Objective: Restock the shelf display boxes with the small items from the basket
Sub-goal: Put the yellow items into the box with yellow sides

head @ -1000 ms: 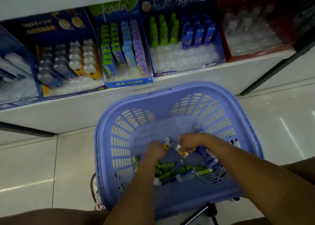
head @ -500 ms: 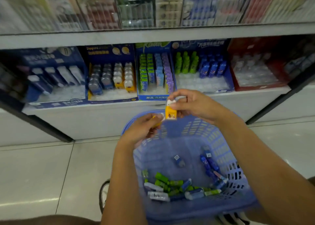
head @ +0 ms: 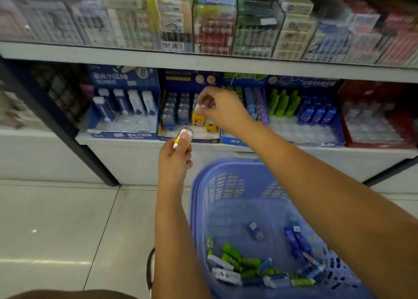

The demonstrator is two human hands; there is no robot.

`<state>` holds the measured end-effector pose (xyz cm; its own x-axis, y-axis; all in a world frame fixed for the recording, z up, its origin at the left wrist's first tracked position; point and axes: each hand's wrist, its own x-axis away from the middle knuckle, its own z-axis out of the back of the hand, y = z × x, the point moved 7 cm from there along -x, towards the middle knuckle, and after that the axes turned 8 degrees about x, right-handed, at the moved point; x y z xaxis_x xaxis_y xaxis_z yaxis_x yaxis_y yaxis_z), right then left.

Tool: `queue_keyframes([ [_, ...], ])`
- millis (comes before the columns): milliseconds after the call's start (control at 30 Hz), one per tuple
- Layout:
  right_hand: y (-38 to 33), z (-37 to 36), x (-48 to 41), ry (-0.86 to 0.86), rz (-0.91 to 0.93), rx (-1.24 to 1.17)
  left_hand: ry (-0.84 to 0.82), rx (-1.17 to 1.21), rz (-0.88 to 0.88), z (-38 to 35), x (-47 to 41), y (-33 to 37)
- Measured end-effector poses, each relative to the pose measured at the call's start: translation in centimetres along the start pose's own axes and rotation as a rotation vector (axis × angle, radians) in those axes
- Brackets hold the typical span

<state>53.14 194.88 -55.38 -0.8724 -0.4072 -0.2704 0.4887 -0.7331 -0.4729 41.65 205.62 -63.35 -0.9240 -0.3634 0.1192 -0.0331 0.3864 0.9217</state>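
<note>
Two hands work: the right hand [head: 222, 109] pinches a yellow item [head: 197, 116] by its clear cap over the blue display box [head: 209, 140] at 12 o'clock. The left hand [head: 175, 160], just below, grips a second yellow item [head: 181, 139] in curled fingers. Loose stock [head: 239, 262] lies in the purple basket [head: 196, 185] at 5 o'clock.

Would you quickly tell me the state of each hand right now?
Left hand: holding a small yellow item.
Right hand: pinching a second yellow item at the display box.
</note>
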Motion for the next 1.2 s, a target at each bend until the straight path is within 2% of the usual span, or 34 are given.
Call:
queue_keyframes([
  [167, 0.4, -2.9, -0.7, -0.074, -0.009, 0.195, 0.087, -0.029, -0.026, 1.9, -0.7, 0.0],
  [300, 0.6, -2.7, -0.7, -0.044, -0.015, 0.31, 0.117, -0.144, -0.075, 2.1, -1.3, 0.2],
  [433, -0.5, -3.0, -0.4, -0.082, 0.086, 0.451, 0.089, -0.17, -0.087, 1.4, -1.4, 0.2],
  [600, -0.9, -2.4, -0.1, -0.128, 0.107, 0.543, 0.028, -0.251, -0.154, 0.5, -1.0, 0.6],
  [667, -0.9, -1.4, 0.5, -0.029, 0.061, 0.448, 0.029, -0.246, -0.162, 0.4, -0.8, 0.7],
  [733, -0.6, -0.5, 1.6, 0.029, -0.006, 0.109, 0.035, -0.229, -0.168, 0.2, -0.7, 0.8],
  [800, -0.5, -0.8, 3.0, -0.113, -0.064, -0.265, 0.029, -0.217, -0.176, -0.3, -0.6, 1.1],
  [867, -0.5, -1.0, 4.3, -0.237, -0.074, -0.436, -0.004, -0.207, -0.192, -1.1, -0.4, 1.5],
  [900, -0.2, -0.8, 4.6, -0.24, -0.074, -0.472, -0.022, -0.201, -0.194, -1.6, -0.3, 1.6],
  [1000, 1.3, 0.5, 4.2, -0.123, -0.11, -0.418, -0.033, -0.244, -0.197, -2.4, -0.4, 1.3],
  [1100, 2.4, 1.4, 3.5, 0.004, -0.096, -0.195, -0.029, -0.56, -0.26, -2.8, -0.5, 0.7],
  [1200, 2.3, 0.0, 3.5, -0.068, -0.011, 0.004, -0.075, -0.797, -0.266, -3.1, -0.7, -0.6],
])
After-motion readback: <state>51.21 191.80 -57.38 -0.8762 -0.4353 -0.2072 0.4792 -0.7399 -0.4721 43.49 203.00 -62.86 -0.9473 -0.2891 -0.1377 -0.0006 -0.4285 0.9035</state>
